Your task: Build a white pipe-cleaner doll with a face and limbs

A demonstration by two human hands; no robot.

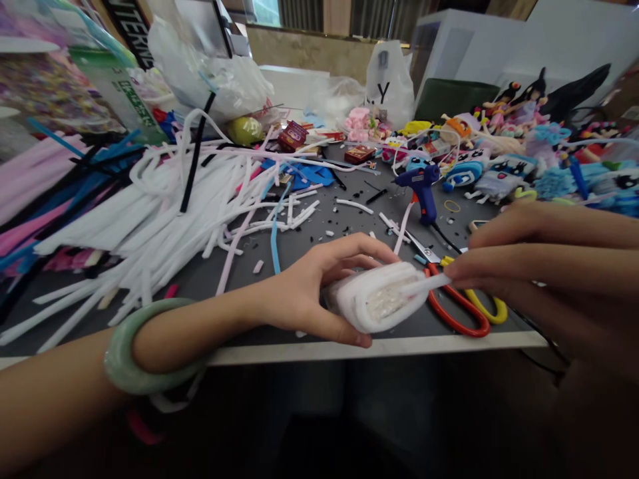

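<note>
Here, just below the centre of the frame, the left hand (299, 293) grasps a white fuzzy oval piece (382, 296) by its sides, thumb underneath, above the front edge of the bench (329, 350). The right hand (539, 256), at the right, pinches the tip of a white strip (426, 285) running out from that piece. A hard tug could tear the strip or pull its coil loose, and squeezing too firmly could dent the soft sides. Red-handled scissors (462, 313) lie just beneath the pinching fingers, so a low sweep might knock them; the glue gun (421, 189) beyond, if hot, could burn a stray knuckle.
</note>
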